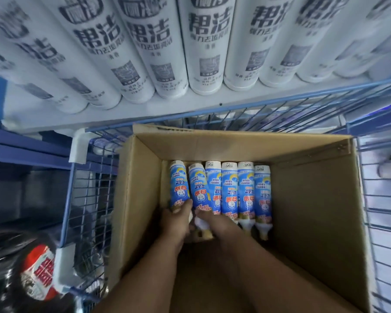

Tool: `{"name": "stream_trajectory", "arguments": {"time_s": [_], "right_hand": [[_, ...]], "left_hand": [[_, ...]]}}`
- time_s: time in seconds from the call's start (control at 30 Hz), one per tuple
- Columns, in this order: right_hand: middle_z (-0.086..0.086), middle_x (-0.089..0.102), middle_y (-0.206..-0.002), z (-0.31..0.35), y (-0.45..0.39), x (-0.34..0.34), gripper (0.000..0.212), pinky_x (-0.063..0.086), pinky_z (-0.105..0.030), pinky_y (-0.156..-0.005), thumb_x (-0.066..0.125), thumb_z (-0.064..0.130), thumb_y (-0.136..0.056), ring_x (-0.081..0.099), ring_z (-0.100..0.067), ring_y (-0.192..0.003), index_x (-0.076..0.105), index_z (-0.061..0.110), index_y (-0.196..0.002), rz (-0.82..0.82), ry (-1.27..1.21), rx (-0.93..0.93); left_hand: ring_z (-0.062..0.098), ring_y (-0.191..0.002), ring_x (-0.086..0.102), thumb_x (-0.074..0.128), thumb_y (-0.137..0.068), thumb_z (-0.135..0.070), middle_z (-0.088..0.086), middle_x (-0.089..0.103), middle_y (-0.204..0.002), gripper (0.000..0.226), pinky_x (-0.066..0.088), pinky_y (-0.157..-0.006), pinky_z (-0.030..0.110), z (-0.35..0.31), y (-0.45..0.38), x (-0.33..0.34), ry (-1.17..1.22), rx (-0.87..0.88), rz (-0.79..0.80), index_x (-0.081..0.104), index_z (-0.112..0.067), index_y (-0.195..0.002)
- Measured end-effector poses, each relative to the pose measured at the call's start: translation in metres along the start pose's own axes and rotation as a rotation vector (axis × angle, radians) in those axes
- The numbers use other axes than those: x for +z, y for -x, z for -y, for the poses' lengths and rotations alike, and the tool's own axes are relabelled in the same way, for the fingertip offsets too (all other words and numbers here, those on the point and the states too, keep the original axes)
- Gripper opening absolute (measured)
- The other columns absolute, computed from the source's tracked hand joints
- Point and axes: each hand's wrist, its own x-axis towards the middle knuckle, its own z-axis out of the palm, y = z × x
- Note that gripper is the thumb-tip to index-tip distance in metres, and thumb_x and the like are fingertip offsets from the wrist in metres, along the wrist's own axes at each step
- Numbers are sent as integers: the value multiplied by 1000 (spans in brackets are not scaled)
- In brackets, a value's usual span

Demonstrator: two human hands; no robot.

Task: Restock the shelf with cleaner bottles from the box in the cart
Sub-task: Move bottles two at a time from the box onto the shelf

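Down in the cardboard box [307,199], six blue-and-white cleaner bottles [229,188] lie side by side against the far wall, necks toward the person. Both arms reach in: the left hand [175,219] grips the neck end of the leftmost bottle [177,184], and the right hand [215,222] curls round the neck of the second bottle [198,188]. The box sits in a blue wire cart [86,195]. Just beyond its rim, the shelf [127,111] carries a close row of white bottles [203,46]. A red-labelled dark bottle [40,274] lies left of the cart.
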Motion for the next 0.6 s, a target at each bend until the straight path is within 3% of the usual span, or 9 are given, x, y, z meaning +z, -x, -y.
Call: {"name": "stream_trajectory", "arguments": {"time_s": [0.03, 0.1, 0.17, 0.23, 0.3, 0.37, 0.47, 0.53, 0.6], "right_hand": [[-4, 76, -108, 3, 8, 0, 77, 52, -50, -100, 96, 44, -48, 70, -27, -107, 70, 16, -115, 5, -30, -6], [-7, 75, -109, 12, 39, 2, 62, 54, -51, -97, 92, 41, -61, 69, -29, -105, 68, 15, -112, -6, -19, 6], [-8, 74, -109, 14, 62, 1, 40, 57, -48, -92, 84, 35, -77, 69, -29, -103, 66, 16, -107, -30, -45, 24], [-7, 75, -108, 12, 80, 0, 50, 58, -51, -88, 86, 39, -70, 71, -29, -99, 66, 16, -109, -45, -102, 14], [-7, 75, -108, 11, 98, -2, 74, 60, -53, -81, 90, 49, -53, 73, -30, -96, 66, 17, -115, -55, -131, -49], [-6, 75, -107, 9, 119, -10, 76, 62, -48, -77, 88, 52, -54, 73, -28, -94, 66, 16, -117, -69, -135, -132], [-8, 74, -102, 11, 165, -30, 56, 56, -29, -56, 82, 44, -74, 70, -22, -77, 67, 10, -116, -73, -91, -211], [-11, 74, -94, 11, 196, -46, 48, 49, -24, -45, 81, 38, -78, 66, -19, -59, 68, 6, -112, -36, -91, -239], [-14, 74, -87, 7, 228, -62, 47, 48, -23, -43, 81, 36, -79, 64, -19, -49, 70, 2, -110, 8, -86, -294]], "left_hand": [[17, -68, 65, 75, -84, -39, 12, 71, -100, 47, 43, -46, 20, -7, 11, -1, -5, 12, 9, 61, -3, -111], [21, -69, 68, 72, -86, -41, 16, 73, -98, 47, 41, -38, 16, -15, 33, -5, -39, 23, 27, 65, -2, -110], [27, -82, 72, 72, -85, -43, 13, 73, -97, 47, 54, -49, 23, -17, 54, -10, -29, 60, 39, 65, -4, -111], [28, -85, 72, 72, -73, -58, 7, 73, -94, 62, 62, -73, 39, -14, 79, -17, -68, 100, 51, 68, -9, -111], [26, -83, 72, 67, -61, -69, 5, 74, -92, 74, 62, -77, 44, -10, 100, -23, -75, 156, 63, 69, -12, -107], [24, -77, 71, 69, -72, -63, 6, 73, -89, 60, 62, -67, 37, -10, 132, -27, -63, 194, 72, 69, -11, -103], [22, -56, 61, 65, -90, -46, 8, 69, -81, 33, 44, -41, 21, -6, 181, -29, -23, 250, 77, 63, -13, -91], [22, -47, 56, 63, -91, -46, 12, 68, -80, 34, 38, -37, 20, 1, 208, -28, 0, 294, 81, 59, -13, -93], [23, -49, 57, 63, -90, -47, 14, 70, -84, 36, 40, -42, 22, 3, 243, -25, 25, 360, 79, 60, -12, -97]]}}
